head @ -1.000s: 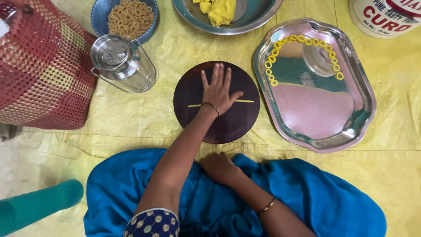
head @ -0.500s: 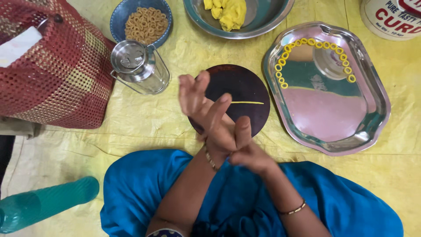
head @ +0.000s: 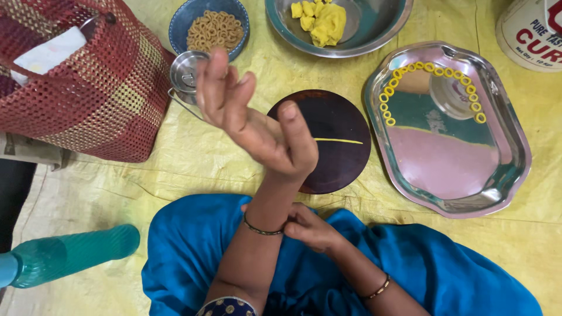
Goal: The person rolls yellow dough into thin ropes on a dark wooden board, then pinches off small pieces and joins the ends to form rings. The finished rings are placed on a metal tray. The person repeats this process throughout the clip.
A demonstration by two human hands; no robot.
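Head view: The person's left hand is up in the air, above the near left edge of the dark round board. Its fingers are loose, a little apart and a little bent, and they hold nothing. 1 second ago this hand lay flat on the board, on top of the thin yellow dough strand. Now the hand has lifted off, so the strand lies bare on the board, long and thin, pointing left to right.

The right hand stays low on the blue cloth of the lap, just beside the left wrist. Its fingers are curled in, and it is not clear if they hold anything.

To the right of the board sits a steel tray with a curved row of small yellow rings along its far side. Far from the person are a steel bowl with yellow dough and a blue bowl of browner rings. A small steel can stands partly behind the raised hand. A red woven basket is on the left, and a green bottle lies near left.
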